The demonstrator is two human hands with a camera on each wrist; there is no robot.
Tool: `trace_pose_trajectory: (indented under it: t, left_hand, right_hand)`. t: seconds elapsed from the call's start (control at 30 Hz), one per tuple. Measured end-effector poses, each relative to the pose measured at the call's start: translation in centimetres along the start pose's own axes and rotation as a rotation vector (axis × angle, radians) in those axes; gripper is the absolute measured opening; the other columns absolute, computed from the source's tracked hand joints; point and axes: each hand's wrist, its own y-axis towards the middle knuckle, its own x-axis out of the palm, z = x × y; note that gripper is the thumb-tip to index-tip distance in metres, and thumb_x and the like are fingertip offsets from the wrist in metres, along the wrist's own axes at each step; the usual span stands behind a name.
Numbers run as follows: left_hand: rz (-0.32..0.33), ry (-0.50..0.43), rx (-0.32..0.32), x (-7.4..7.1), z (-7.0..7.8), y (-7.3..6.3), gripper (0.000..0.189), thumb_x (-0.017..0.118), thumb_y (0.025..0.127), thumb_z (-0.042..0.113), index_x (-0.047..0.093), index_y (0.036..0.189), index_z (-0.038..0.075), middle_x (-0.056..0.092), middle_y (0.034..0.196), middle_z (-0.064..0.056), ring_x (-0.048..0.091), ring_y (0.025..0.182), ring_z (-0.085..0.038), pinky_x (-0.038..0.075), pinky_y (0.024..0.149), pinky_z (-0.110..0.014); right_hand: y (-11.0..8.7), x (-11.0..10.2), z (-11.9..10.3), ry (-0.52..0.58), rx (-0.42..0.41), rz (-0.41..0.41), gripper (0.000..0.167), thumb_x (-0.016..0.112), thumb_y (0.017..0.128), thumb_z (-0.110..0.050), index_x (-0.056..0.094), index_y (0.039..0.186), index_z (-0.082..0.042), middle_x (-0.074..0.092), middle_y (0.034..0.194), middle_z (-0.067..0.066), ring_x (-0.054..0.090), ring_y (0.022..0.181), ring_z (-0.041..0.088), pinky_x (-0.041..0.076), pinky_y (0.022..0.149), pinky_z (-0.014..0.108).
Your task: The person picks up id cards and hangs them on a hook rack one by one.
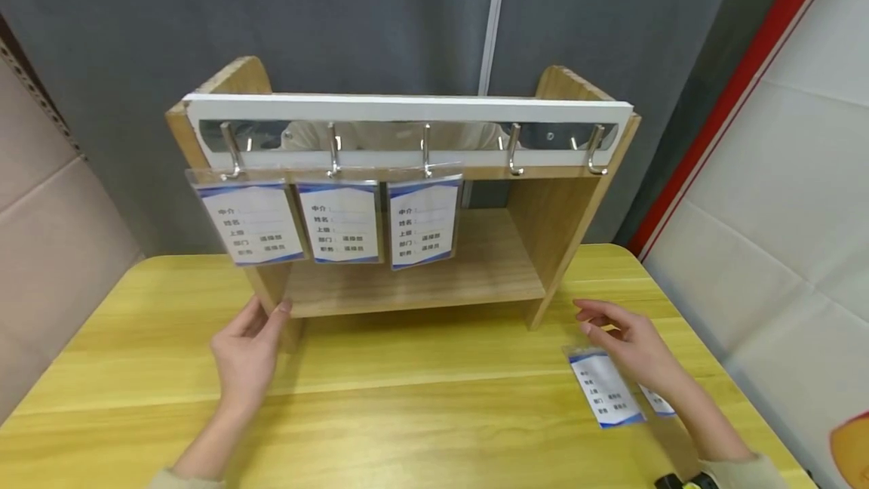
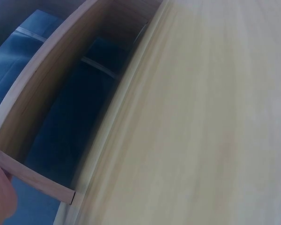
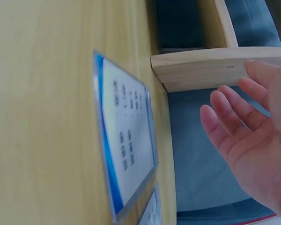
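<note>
A wooden shelf rack (image 1: 421,278) stands on the table, its front rail fitted with metal hooks. Three name badges in clear sleeves, the middle one (image 1: 339,223) among them, hang from the left, second and middle hooks. My left hand (image 1: 247,345) grips the lower left side panel (image 2: 37,176), thumb in front and fingers on the outer side. To the right, my right hand (image 1: 631,342) hovers with relaxed, slightly bent fingers and nothing in them. Below it lies a name badge (image 1: 606,389) on the table; another badge (image 1: 657,401) is partly hidden by the wrist.
The two right hooks, such as the far right hook (image 1: 596,149), carry no badge. A grey curtain (image 1: 380,21) hangs behind the table (image 1: 421,413). White padded panels (image 1: 767,247) line the right side.
</note>
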Motion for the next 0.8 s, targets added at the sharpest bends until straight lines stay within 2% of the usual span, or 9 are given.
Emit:
trace_pose_trajectory:
  t: [0.2, 0.4, 0.53, 0.8]
  left_hand:
    - [0.005, 0.004, 0.009, 0.0, 0.0, 0.1, 0.038, 0.072, 0.091, -0.006, 0.066, 0.129, -0.001, 0.064, 0.121, -0.022, 0.069, 0.093, 0.006, 0.059, 0.083, -0.018]
    - [0.007, -0.03, 0.005, 0.0, -0.2, 0.1, 0.039, 0.072, 0.09, -0.007, 0.066, 0.128, -0.001, 0.066, 0.119, -0.014, 0.07, 0.093, 0.004, 0.059, 0.082, -0.018]
    - [0.01, -0.009, 0.005, 0.0, -0.1, 0.1, 0.039, 0.072, 0.091, -0.006, 0.067, 0.128, 0.0, 0.066, 0.12, -0.014, 0.07, 0.094, 0.004, 0.06, 0.082, -0.019]
    - [0.01, 0.011, -0.017, 0.0, 0.0, 0.1, 0.04, 0.073, 0.091, -0.005, 0.066, 0.13, 0.002, 0.063, 0.124, -0.02, 0.069, 0.094, 0.006, 0.059, 0.083, -0.018]
  right_hand:
    - [-0.4, -0.4, 0.8, -0.031, 0.041, -0.028, 0.035, 0.066, 0.101, -0.006, 0.063, 0.135, 0.0, 0.07, 0.116, 0.018, 0.062, 0.098, 0.002, 0.059, 0.074, 0.02]
    - [-0.7, -0.7, 1.5, -0.062, 0.111, -0.084, 0.034, 0.067, 0.101, -0.009, 0.064, 0.133, 0.001, 0.071, 0.121, 0.017, 0.065, 0.101, 0.007, 0.06, 0.077, 0.021]
    - [-0.9, -0.8, 2.0, -0.069, 0.098, -0.107, 0.035, 0.069, 0.099, -0.006, 0.064, 0.132, 0.004, 0.071, 0.122, 0.019, 0.066, 0.098, 0.011, 0.061, 0.076, 0.022]
    - [-1.0, -0.8, 2.5, -0.075, 0.107, -0.142, 0.037, 0.072, 0.095, -0.004, 0.065, 0.131, 0.004, 0.071, 0.122, 0.017, 0.065, 0.094, 0.009, 0.062, 0.077, 0.021]
